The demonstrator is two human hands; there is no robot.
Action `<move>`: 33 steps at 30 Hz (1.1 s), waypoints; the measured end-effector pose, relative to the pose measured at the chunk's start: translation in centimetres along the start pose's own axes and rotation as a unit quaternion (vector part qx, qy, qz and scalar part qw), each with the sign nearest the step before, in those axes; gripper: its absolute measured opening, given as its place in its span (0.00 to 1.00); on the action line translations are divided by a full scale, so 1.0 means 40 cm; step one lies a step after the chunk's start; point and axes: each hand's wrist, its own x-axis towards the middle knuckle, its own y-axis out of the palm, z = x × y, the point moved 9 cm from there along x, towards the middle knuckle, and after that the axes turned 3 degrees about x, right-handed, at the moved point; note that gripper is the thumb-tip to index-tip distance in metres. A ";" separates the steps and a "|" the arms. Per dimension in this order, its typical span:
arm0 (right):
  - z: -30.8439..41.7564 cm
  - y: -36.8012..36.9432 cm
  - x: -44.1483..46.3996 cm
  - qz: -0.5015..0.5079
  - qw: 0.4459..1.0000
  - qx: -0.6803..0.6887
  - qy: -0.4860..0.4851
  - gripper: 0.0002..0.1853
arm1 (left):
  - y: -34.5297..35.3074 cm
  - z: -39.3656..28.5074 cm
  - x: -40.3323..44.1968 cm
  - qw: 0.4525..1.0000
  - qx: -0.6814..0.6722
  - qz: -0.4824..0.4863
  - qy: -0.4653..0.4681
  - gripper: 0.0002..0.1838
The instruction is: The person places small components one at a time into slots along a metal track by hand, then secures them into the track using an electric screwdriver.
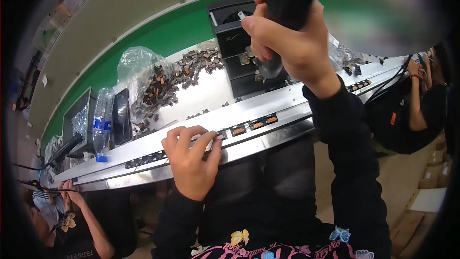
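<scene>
My right hand is wrapped round a dark cylindrical power tool, raised in front of a black machine. My left hand rests on the metal rail, its fingertips at a small dark part in the rail's channel; whether they pinch it is hard to tell. To the right of those fingertips, small black parts with orange coils sit in the channel. More small black parts lie in a row to the left of my left hand.
Beyond the rail, many loose parts are piled beside a plastic bag. A water bottle, a phone and a grey bin stand at left. Co-workers' hands are at the far left and also at far right.
</scene>
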 end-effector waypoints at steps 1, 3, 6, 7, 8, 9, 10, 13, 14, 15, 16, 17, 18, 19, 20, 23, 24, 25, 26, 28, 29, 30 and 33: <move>0.067 0.029 0.018 0.104 0.961 0.037 -0.252 0.19 | -0.001 0.005 -0.003 1.000 -0.005 -0.018 -0.007 0.10; 0.134 0.073 -0.063 0.197 0.850 0.087 -0.480 0.20 | -0.001 0.016 -0.016 0.999 -0.006 -0.050 -0.021 0.13; 0.113 0.103 -0.063 -0.066 0.980 -0.063 -0.175 0.18 | -0.001 0.019 -0.028 0.997 0.002 -0.076 -0.027 0.14; 0.062 0.127 -0.073 -0.055 0.998 0.013 -0.041 0.18 | 0.004 0.022 -0.031 0.997 0.005 -0.075 -0.032 0.14; 0.028 0.166 -0.107 -0.044 0.991 0.086 0.093 0.22 | 0.004 0.022 -0.033 0.996 0.005 -0.086 -0.034 0.14; 0.031 0.185 -0.126 -0.068 0.981 0.086 0.159 0.25 | 0.003 0.023 -0.036 0.995 0.003 -0.098 -0.036 0.14; 0.020 0.201 -0.128 -0.063 0.981 0.084 0.162 0.25 | -0.003 0.022 -0.039 0.993 0.004 -0.108 -0.039 0.15; 0.009 0.241 -0.130 -0.044 0.987 0.088 0.127 0.24 | -0.002 0.025 -0.043 0.992 0.003 -0.116 -0.048 0.16; 0.008 0.250 -0.134 -0.038 0.986 0.084 0.141 0.24 | -0.002 0.030 -0.045 0.991 0.003 -0.119 -0.054 0.16; 0.005 0.258 -0.137 -0.033 0.984 0.080 0.154 0.24 | -0.001 0.031 -0.046 0.991 0.002 -0.121 -0.051 0.16; -0.001 0.264 -0.138 -0.027 0.984 0.079 0.156 0.24 | -0.002 0.031 -0.047 0.991 0.001 -0.123 -0.048 0.17; -0.005 0.269 -0.137 -0.015 0.987 0.078 0.140 0.24 | -0.002 0.034 -0.049 0.991 0.000 -0.126 -0.053 0.17; -0.014 0.274 -0.136 -0.003 0.989 0.078 0.124 0.24 | -0.002 0.035 -0.049 0.991 -0.002 -0.127 -0.053 0.17; -0.023 0.276 -0.136 0.008 0.991 0.078 0.108 0.24 | -0.003 0.036 -0.050 0.991 -0.004 -0.127 -0.053 0.17; -0.031 0.278 -0.137 0.019 0.992 0.078 0.093 0.24 | -0.004 0.040 -0.052 0.990 -0.006 -0.128 -0.057 0.17; -0.030 0.289 -0.140 0.041 0.994 0.075 0.062 0.24 | -0.001 0.042 -0.052 0.991 -0.009 -0.121 -0.049 0.16; -0.025 0.291 -0.141 0.040 0.995 0.060 0.063 0.24 | -0.002 0.041 -0.052 0.991 -0.010 -0.125 -0.046 0.16; -0.019 0.293 -0.143 0.039 0.996 0.045 0.064 0.24 | -0.002 0.041 -0.053 0.991 -0.010 -0.129 -0.042 0.16; -0.011 0.296 -0.143 0.039 0.997 0.030 0.064 0.24 | -0.001 0.043 -0.053 0.990 -0.011 -0.130 -0.045 0.16; 0.004 0.302 -0.146 0.037 0.997 0.001 0.066 0.24 | -0.002 0.042 -0.055 0.989 -0.011 -0.139 -0.039 0.15; 0.011 0.303 -0.149 0.035 0.997 -0.014 0.067 0.24 | -0.001 0.042 -0.057 0.989 -0.012 -0.139 -0.041 0.15; 0.015 0.303 -0.150 0.034 0.997 -0.028 0.068 0.24 | -0.002 0.041 -0.057 0.989 -0.005 -0.140 -0.041 0.15; 0.012 0.305 -0.154 0.035 0.997 -0.031 0.066 0.23 | -0.001 0.041 -0.057 0.989 0.002 -0.144 -0.038 0.15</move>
